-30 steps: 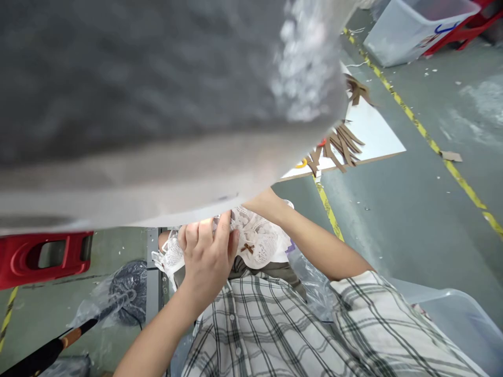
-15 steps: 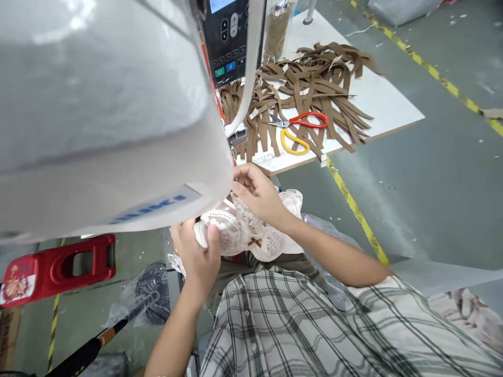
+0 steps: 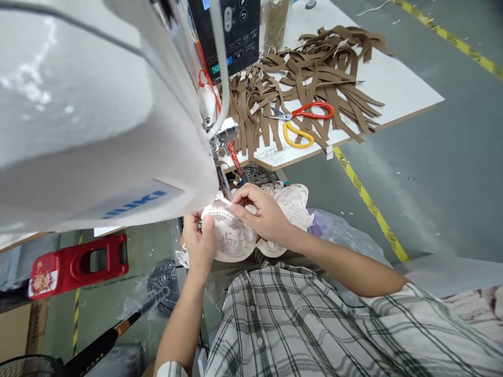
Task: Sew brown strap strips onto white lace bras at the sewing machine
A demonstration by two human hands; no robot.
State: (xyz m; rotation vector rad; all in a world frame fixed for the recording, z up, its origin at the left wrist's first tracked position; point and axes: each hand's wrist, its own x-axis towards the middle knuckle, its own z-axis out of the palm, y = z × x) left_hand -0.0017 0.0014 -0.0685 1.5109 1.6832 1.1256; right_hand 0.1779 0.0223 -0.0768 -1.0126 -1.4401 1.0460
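Note:
A white lace garment [image 3: 236,238] lies in my lap under the head of a white sewing machine [image 3: 98,115]. My left hand [image 3: 199,242] grips its left edge, thumb on top. My right hand [image 3: 261,212] pinches the lace's upper edge just below the machine's needle area [image 3: 220,157]. More lace [image 3: 294,201] bunches to the right of my right hand.
Many brown fabric strips [image 3: 310,84] cover the white table [image 3: 401,94], with red-handled scissors [image 3: 310,111] and yellow-handled ones [image 3: 296,139] on them. The machine's control panel [image 3: 231,31] is above. A red stool [image 3: 74,264] and a black bundle in plastic [image 3: 159,285] are on the floor.
The view has shifted and the machine head no longer fills it. My right hand came down onto the lace's top edge; my left hand moved up along the left edge.

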